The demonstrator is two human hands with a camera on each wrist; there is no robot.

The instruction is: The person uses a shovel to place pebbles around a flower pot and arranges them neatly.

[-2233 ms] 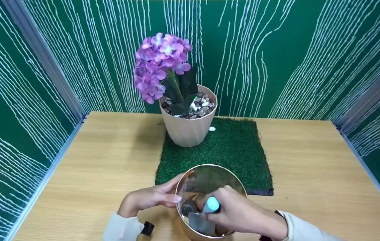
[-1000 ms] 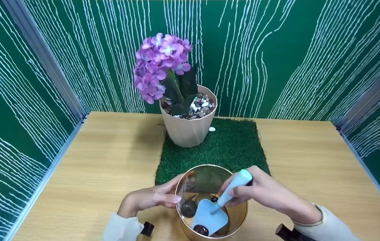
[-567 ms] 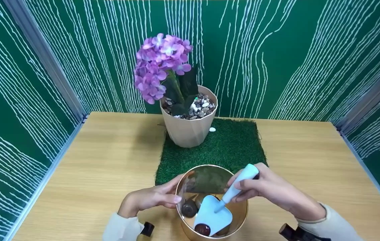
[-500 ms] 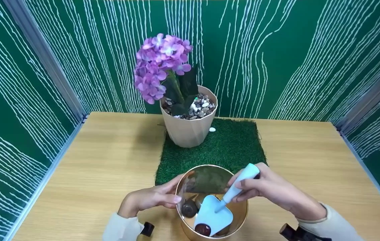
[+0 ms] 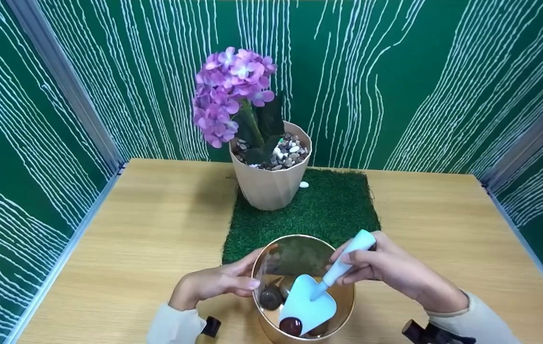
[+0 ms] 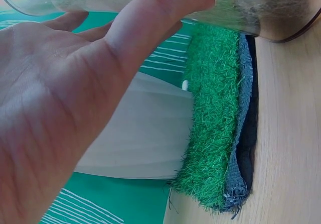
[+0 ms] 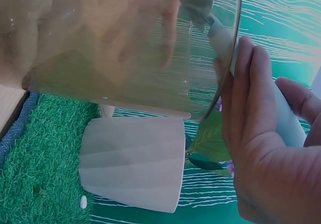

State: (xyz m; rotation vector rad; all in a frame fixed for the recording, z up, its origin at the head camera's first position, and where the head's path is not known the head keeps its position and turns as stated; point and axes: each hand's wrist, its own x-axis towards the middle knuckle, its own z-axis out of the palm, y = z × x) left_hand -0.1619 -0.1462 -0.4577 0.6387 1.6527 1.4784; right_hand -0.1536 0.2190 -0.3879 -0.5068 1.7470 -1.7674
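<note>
In the head view, an amber glass vase [image 5: 346, 306] stands at the front middle of the table. My left hand [image 5: 221, 282] grips its left side, thumb at the near wall, the other fingers partly hidden behind the glass. With my right hand [image 5: 396, 272] I hold a light blue hand trowel [image 5: 309, 306] by its handle, tilted over the vase mouth. The blade is inside the rim, a shiny dark red-brown stone [image 5: 291, 326] at its tip. A dark grey stone [image 5: 270, 297] and other stones lie lower in the vase. In the right wrist view, fingers wrap the trowel handle [image 7: 288, 116].
Behind the vase, a beige pot [image 5: 271, 188] with purple flowers [image 5: 233, 91] and pebbles [image 5: 293, 153] stands on a square of artificial grass [image 5: 333, 210]. A white pebble [image 5: 304, 184] lies beside the pot. Green panels with white lines [image 5: 348, 71] enclose the table [image 5: 157, 215].
From deep in the vase, my right hand has drawn back up and right, laying the trowel blade flatter with the red-brown stone at its tip. Lately it rises slightly. My left hand stays put.
</note>
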